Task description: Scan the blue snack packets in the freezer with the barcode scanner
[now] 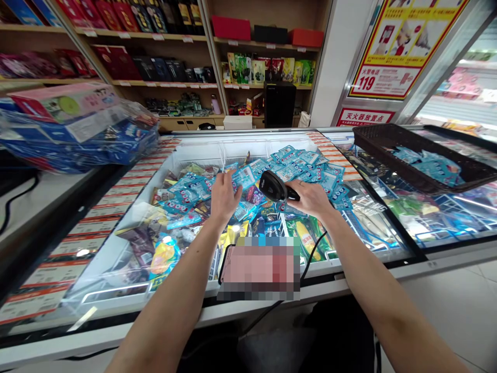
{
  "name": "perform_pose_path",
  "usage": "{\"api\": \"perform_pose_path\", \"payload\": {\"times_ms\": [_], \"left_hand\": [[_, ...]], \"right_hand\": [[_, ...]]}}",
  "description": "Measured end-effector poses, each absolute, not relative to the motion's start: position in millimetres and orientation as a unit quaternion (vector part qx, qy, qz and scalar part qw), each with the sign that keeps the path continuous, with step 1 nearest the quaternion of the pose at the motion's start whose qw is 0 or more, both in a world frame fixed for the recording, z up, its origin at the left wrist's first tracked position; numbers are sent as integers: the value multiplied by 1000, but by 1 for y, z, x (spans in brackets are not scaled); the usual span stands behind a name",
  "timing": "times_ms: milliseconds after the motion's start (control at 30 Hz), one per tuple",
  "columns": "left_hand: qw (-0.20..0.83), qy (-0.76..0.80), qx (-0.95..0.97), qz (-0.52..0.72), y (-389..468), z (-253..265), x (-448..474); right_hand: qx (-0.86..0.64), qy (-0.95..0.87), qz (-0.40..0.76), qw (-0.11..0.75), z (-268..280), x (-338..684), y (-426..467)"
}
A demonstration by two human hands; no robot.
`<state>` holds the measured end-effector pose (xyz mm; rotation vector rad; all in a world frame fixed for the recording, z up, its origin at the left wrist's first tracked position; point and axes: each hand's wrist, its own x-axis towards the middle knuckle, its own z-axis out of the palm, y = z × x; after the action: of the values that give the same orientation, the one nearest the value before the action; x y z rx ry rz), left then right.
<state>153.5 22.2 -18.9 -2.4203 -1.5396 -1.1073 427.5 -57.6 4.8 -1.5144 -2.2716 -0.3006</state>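
Observation:
My right hand [312, 199] is wrapped round the handle of a black barcode scanner [274, 186], whose head points left. Just left of the scanner, my left hand [224, 199] pinches the edge of a light blue packet [245, 177] between thumb and fingers. Many more of these blue packets [298, 163] lie in a loose heap behind and right of the scanner. Another pile of blue packets [188, 191] sits left of my left hand. All this rests on the glass top of a chest freezer [128, 228], with wrapped frozen goods showing below.
A dark brown basket [392, 155] with blue packets stands on the freezer at right. Plastic-wrapped boxes [89, 127] are stacked at left. Near the front edge lies a phone [256, 264], partly blurred, beside a black cable [312, 259]. Stocked shelves [155, 39] line the back.

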Motion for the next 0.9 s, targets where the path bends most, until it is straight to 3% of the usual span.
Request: {"api": "perform_pose_path", "payload": {"times_ms": [167, 433, 633, 900], "left_hand": [[90, -568, -721, -385, 13, -15, 154], [106, -498, -820, -262, 10, -15, 159], [113, -557, -771, -287, 13, -21, 159], [-1, -284, -937, -203, 2, -4, 175]], "right_hand": [[-604, -760, -137, 197, 9, 433, -57], [-666, -709, -133, 191, 13, 438, -57], [-692, -692, -121, 169, 15, 438, -57], [-724, -656, -128, 171, 18, 440, -57]]}}
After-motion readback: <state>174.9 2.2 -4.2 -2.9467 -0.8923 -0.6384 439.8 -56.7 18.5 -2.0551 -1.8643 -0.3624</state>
